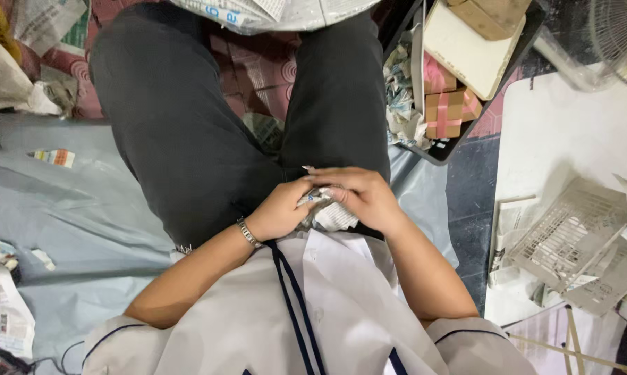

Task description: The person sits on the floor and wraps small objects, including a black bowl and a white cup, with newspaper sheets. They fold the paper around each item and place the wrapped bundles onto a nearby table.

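My left hand (280, 210), with a metal bracelet on the wrist, and my right hand (360, 196) meet over my lap, close to my white shirt. Both are closed on a small crumpled piece of newspaper (332, 217), which shows between and below the fingers. My legs in dark trousers (181, 125) stretch away from me. A spread newspaper (272, 12) lies across my knees at the top edge.
A black tray (444, 154) at upper right holds pink-taped cardboard boxes (449, 110) and paper shreds. White plastic baskets (570, 236) lie on a white board (563, 132) at right, a fan (622, 35) beyond. A grey-blue sheet (63, 208) and newspapers (1, 69) lie at left.
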